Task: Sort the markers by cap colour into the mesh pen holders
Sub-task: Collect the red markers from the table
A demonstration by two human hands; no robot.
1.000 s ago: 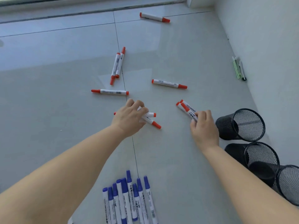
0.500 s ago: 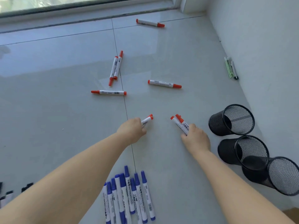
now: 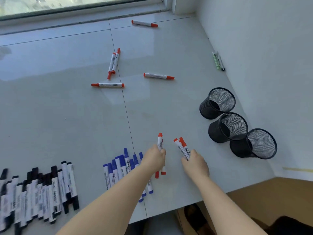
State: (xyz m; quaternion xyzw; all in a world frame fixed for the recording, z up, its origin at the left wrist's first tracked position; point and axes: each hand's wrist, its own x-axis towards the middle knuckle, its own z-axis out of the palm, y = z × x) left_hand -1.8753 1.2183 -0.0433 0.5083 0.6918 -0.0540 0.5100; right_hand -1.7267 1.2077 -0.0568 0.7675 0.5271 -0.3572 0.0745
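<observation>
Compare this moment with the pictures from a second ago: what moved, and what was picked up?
The left hand picked red markers off the floor; both hands drew back toward the person, near the blue markers. The right hand keeps gripping its red markers. The five loose red markers and three holders look unmoved.

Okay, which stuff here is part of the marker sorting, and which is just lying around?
Part of the job:
red markers held in left hand and right hand
loose red markers
blue markers
black markers
three mesh pen holders

Just lying about:
green and black pens by the wall
</observation>
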